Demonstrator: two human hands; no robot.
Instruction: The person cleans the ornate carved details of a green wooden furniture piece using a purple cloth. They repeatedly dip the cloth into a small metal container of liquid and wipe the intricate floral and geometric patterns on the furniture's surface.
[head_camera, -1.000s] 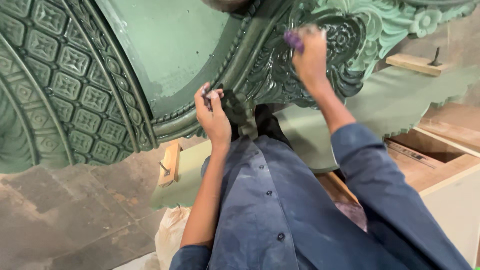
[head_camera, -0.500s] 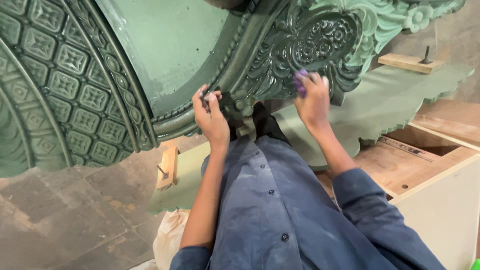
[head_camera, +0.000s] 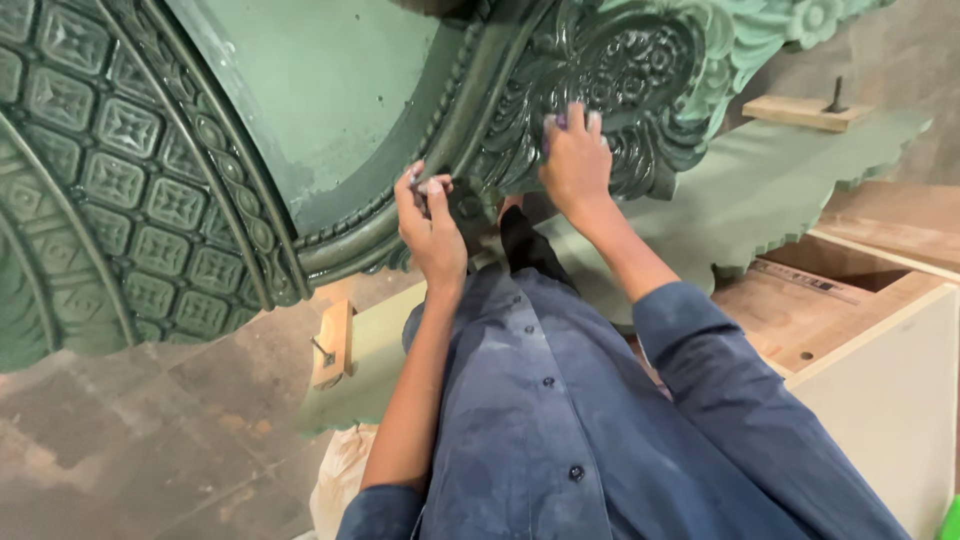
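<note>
The big green carved panel fills the top of the view, leaning over the person, and both hands are up on its ornate lower edge. The right hand presses flat against the scrolled flower carving at the panel's right side, fingers clenched over a small purple pad that peeps out between fingertips and wood. The left hand sits lower and to the left of it, on the beaded rim that curves round the panel's smooth green centre. Its fingers are pinched together on something small and pale, too little of it showing to say what it is. The two hands are near each other but apart, with a dark gap in the carving between them.

Below the panel, blue shirt sleeves run down toward the camera, the left one rolled back to the elbow. Left of the hands, the panel's grid of square rosettes sweeps down toward the stone floor. Under the panel lies a flat green board with a scalloped edge. A small wooden block rests at its left end, and another block with a dark screw stands at the far right. A pale wooden box sits right of the board.
</note>
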